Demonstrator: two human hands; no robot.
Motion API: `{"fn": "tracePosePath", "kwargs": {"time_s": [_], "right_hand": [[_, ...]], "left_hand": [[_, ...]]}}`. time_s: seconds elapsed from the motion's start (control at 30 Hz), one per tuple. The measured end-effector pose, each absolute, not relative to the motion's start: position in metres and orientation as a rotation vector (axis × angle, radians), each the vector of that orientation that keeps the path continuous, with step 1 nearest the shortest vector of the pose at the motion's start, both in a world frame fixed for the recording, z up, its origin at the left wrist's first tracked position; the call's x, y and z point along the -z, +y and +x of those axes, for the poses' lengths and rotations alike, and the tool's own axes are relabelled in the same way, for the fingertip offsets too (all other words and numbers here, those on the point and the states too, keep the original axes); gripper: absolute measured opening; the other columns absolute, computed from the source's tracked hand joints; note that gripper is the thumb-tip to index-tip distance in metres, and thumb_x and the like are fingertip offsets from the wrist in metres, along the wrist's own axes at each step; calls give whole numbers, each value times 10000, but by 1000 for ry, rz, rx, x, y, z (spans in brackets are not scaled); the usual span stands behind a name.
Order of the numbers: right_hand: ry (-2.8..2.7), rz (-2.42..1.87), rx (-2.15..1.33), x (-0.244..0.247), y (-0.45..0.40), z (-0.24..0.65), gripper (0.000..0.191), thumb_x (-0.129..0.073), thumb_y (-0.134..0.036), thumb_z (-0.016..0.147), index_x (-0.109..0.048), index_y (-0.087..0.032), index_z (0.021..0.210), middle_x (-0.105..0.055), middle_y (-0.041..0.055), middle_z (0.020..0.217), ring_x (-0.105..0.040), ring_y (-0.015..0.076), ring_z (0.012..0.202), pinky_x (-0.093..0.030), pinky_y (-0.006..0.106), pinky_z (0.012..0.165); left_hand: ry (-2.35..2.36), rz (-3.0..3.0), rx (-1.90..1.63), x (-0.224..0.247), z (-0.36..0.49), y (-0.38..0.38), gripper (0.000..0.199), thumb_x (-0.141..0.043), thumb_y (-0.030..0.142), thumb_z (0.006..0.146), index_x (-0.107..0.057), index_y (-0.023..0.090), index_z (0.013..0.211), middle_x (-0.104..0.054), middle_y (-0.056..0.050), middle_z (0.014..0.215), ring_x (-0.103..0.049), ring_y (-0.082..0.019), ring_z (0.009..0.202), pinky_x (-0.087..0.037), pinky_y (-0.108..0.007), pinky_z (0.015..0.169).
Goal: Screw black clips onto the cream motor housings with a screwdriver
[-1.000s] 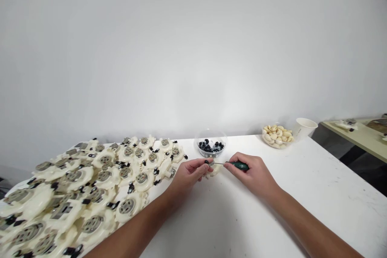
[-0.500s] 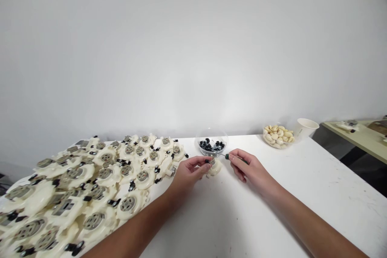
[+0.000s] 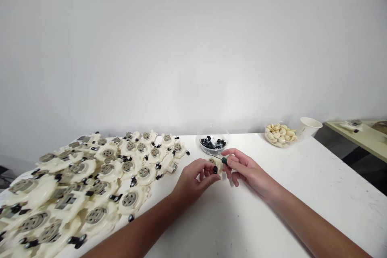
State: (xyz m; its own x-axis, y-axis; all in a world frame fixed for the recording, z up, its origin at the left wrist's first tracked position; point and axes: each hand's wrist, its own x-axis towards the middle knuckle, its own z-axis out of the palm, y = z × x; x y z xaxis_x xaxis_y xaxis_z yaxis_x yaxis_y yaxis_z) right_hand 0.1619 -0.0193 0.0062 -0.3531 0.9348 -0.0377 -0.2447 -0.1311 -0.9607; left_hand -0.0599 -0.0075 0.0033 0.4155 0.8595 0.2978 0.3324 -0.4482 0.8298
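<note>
My left hand (image 3: 195, 177) is closed at the fingertips around a small black part (image 3: 215, 169). Just behind those fingers is a small cream plastic housing with a grey motor face (image 3: 218, 166), partly covered by both hands; whether the black part is joined to it I cannot tell. In my right hand (image 3: 243, 169) is a screwdriver (image 3: 224, 161) with a dark green handle, its thin shaft pointing left above the housing. Beyond the hands stands a clear bowl (image 3: 213, 130) holding black parts and shiny metal pieces.
Many cream motor housings (image 3: 104, 213) with black fittings cover the left side of the white table (image 3: 254, 225). Toward the back right are a clear bowl of cream, rounded pieces (image 3: 279, 135) and a white cup (image 3: 308, 127). A lower cream surface (image 3: 359, 139) lies farther right.
My left hand has shifted slightly right and toward me, with the black part now turned at its fingertips. The right hand and screwdriver have moved slightly left, closer to the left hand.
</note>
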Motion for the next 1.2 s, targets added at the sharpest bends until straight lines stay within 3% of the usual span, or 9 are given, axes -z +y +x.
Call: {"fn": "tracePosePath", "kwargs": {"time_s": [0.27,0.57,0.77,0.97,1.2], "right_hand": [[-1251,-917,-1545,-4,-20,166,228,-681,-347,950,-629,-232,1141,-516,-52,716,-446,85,550,-383,249,586],[-1542,-1113,-1291,-3,-25,162,287,-807,-369,833,-737,-257,1088,-487,-59,653,-459,109,608,-362,244,576],[-1599,-1109,-1143,-6,-29,158,157,-793,-345,843,-794,-257,973,-736,11,861,-663,190,824,-510,294,760],[-1549,-1024,-1236,-4,-28,157,173,-793,-329,846,-803,-260,1005,-788,35,973,-721,227,935,-557,316,836],[-1562,-1024,-1234,-6,-28,156,186,-789,-348,848,-811,-254,1007,-796,49,993,-732,236,948,-570,335,860]], "left_hand": [[902,2044,-1021,2,-60,-1,147,-690,320,910,-688,175,884,-621,-17,779,-512,-128,654,-432,-241,643],[835,2121,-1044,2,-62,1,159,-663,300,941,-722,169,874,-653,-40,769,-555,-151,700,-429,-257,666],[787,2192,-1030,0,-62,-2,174,-653,315,953,-735,179,881,-598,-19,692,-533,-152,676,-415,-266,664],[786,2112,-999,-3,-63,-7,152,-684,317,915,-689,180,981,-618,-37,817,-525,-148,689,-426,-251,623],[756,2004,-966,-9,-68,-8,287,-431,323,1024,-673,179,967,-657,-59,876,-597,-189,807,-445,-301,750]]}}
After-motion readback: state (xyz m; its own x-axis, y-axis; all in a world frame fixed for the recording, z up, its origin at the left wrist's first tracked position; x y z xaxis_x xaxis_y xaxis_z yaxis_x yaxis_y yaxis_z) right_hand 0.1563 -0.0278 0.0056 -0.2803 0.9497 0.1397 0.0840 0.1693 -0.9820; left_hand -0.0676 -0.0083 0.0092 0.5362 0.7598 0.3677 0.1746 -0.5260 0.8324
